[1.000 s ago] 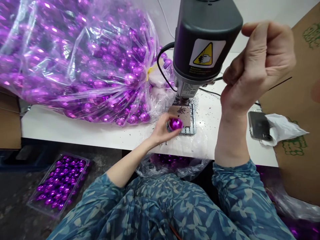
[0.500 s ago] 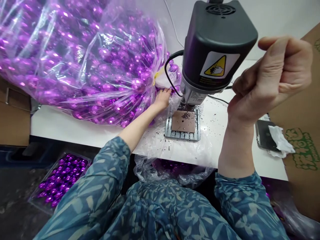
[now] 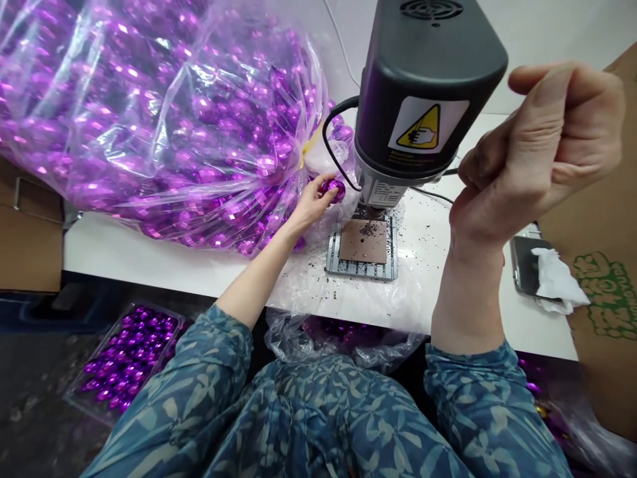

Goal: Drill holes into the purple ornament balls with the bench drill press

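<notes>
My left hand (image 3: 312,203) pinches a purple faceted ball (image 3: 334,191) beside the tied neck of a big clear bag (image 3: 199,133) full of similar balls. Just to its right stands a bench drill (image 3: 423,86) with a dark motor housing and a yellow warning label. Under the drill's head, a brown square plate (image 3: 363,240) with a small hole lies on a grey slotted base (image 3: 362,271), sprinkled with dark shavings. Raised at the right of the drill, my right hand (image 3: 537,139) is curled closed. Whatever its fingers may hold is hidden.
A clear tray of purple balls (image 3: 130,355) sits low at the left. Plastic sheeting (image 3: 343,338) hangs at the table's front edge, with purple pieces in it. A phone (image 3: 526,265) with crumpled tissue (image 3: 555,279) lies right, near a cardboard box (image 3: 602,245).
My left hand has drawn back slightly from the bag's neck toward me, and a purple ball now shows in its fingers. My right hand stays raised and closed.
</notes>
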The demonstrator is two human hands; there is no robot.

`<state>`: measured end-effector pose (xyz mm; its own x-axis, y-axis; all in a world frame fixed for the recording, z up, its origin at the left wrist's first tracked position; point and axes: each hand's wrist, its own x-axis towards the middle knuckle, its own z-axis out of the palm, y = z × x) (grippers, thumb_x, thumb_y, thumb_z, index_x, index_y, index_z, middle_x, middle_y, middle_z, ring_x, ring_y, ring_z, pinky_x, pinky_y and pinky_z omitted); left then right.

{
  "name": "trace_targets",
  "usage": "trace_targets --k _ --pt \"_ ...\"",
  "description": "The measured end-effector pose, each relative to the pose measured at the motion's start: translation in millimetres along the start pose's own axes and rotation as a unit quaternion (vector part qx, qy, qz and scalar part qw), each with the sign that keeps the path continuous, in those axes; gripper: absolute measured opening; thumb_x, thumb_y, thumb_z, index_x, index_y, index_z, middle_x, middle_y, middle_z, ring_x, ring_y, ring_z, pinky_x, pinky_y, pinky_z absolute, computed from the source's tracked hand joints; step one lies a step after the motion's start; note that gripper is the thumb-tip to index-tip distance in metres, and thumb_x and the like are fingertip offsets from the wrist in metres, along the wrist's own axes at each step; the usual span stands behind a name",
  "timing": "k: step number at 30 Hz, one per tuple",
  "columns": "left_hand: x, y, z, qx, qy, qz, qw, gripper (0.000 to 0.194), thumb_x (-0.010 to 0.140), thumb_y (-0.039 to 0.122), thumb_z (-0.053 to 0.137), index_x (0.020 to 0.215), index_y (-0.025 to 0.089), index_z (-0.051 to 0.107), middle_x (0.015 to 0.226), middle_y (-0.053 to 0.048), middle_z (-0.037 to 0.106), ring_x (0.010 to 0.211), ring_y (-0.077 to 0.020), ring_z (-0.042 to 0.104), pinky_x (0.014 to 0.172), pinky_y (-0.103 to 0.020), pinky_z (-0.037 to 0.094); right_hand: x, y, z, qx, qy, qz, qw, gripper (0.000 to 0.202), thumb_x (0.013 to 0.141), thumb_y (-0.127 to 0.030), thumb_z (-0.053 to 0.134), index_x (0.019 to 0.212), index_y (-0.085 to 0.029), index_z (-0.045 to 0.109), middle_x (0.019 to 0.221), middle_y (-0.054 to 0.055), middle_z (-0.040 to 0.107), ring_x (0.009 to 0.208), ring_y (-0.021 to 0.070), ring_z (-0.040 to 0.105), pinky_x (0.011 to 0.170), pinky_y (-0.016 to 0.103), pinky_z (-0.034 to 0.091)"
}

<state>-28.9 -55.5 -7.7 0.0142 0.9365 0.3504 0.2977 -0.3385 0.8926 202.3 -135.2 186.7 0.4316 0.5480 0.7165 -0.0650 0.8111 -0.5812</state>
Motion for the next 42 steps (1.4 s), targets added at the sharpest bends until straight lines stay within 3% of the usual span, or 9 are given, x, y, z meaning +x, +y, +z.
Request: trace_targets --k 5,8,12,15,19,23,29,34,42 --pt "-57 44 -22.0 -0.150 -0.049 -0.090 0.983 0.044 0.112 0.052 0.051 0.140 0.025 0.071 0.129 -0.016 0.079 0.113 -0.0289 0.079 0.091 -0.049 0.073 0 -5 3 -0.025 0.018 0.025 0.999 0.023 0.099 -0.020 0.056 0.085 -0.014 0.073 0.082 -0.006 0.074 0.045 -0.0082 0.045 0.050 0.014 0.021" --pt "-80 55 -12.1 -0.172 -0.070 -0.092 0.978 0.044 0.109 0.053 0.058 0.144 0.028 0.070 0.136 -0.015 0.078 0.114 -0.0280 0.080 0.091 -0.048 0.073 -1 -4 3 -0.029 0.008 0.020 0.999 0.023 0.100 -0.019 0.056 0.084 -0.016 0.073 0.075 -0.008 0.069 0.045 -0.0078 0.045 0.049 0.012 0.022" --pt "-96 51 15.8 -0.153 -0.107 -0.074 0.980 0.052 0.104 0.056 0.069 0.148 0.030 0.066 0.135 -0.012 0.080 0.119 -0.0268 0.080 0.099 -0.047 0.070 -2 4 0 0.017 -0.032 -0.064 0.997 0.023 0.102 -0.021 0.059 0.086 -0.020 0.075 0.078 -0.008 0.070 0.046 -0.0084 0.041 0.043 0.007 0.022" --pt "-97 43 32.3 -0.141 -0.114 -0.072 0.981 0.055 0.101 0.059 0.072 0.144 0.026 0.068 0.134 -0.012 0.081 0.119 -0.0261 0.079 0.104 -0.047 0.068 -4 8 -2 0.009 -0.041 -0.101 0.994 0.020 0.102 -0.030 0.063 0.089 -0.021 0.075 0.076 -0.007 0.067 0.047 -0.0083 0.042 0.043 0.005 0.024" --pt "-90 35 44.4 -0.101 -0.092 -0.064 0.989 0.054 0.097 0.053 0.079 0.141 0.024 0.068 0.134 -0.012 0.080 0.118 -0.0255 0.079 0.104 -0.045 0.067 -5 5 -1 0.000 -0.037 -0.084 0.996 0.025 0.104 -0.019 0.055 0.088 -0.019 0.074 0.068 -0.008 0.059 0.046 -0.0080 0.041 0.044 0.006 0.023" --pt "-88 30 52.7 -0.071 -0.082 -0.051 0.993 0.050 0.097 0.047 0.081 0.139 0.023 0.067 0.133 -0.013 0.080 0.116 -0.0261 0.079 0.104 -0.046 0.067 -5 3 -1 0.028 -0.045 -0.075 0.996 0.026 0.103 -0.016 0.055 0.088 -0.021 0.076 0.070 -0.008 0.060 0.047 -0.0083 0.042 0.045 0.006 0.024" --pt "-95 33 54.3 -0.017 -0.079 -0.022 0.997 0.049 0.095 0.048 0.082 0.133 0.020 0.070 0.128 -0.013 0.079 0.110 -0.0256 0.078 0.100 -0.044 0.066 -5 5 -2 0.043 -0.055 -0.087 0.994 0.019 0.099 -0.028 0.063 0.090 -0.021 0.078 0.078 -0.008 0.069 0.049 -0.0084 0.042 0.047 0.008 0.022" --pt "-97 38 60.0 0.049 -0.058 0.023 0.997 0.051 0.090 0.043 0.089 0.133 0.022 0.071 0.132 -0.013 0.077 0.122 -0.0291 0.074 0.108 -0.048 0.063 -5 4 -1 0.035 -0.037 -0.079 0.996 0.025 0.090 -0.044 0.069 0.086 -0.020 0.076 0.078 -0.009 0.070 0.046 -0.0073 0.040 0.045 0.013 0.019" --pt "-105 40 63.4 0.058 -0.068 0.039 0.995 0.052 0.097 0.038 0.082 0.143 0.023 0.064 0.144 -0.014 0.074 0.132 -0.0295 0.073 0.114 -0.048 0.060 -14 11 -11 0.013 -0.037 -0.096 0.995 0.023 0.094 -0.043 0.069 0.093 -0.022 0.077 0.083 -0.010 0.072 0.046 -0.0080 0.045 0.044 0.013 0.022"
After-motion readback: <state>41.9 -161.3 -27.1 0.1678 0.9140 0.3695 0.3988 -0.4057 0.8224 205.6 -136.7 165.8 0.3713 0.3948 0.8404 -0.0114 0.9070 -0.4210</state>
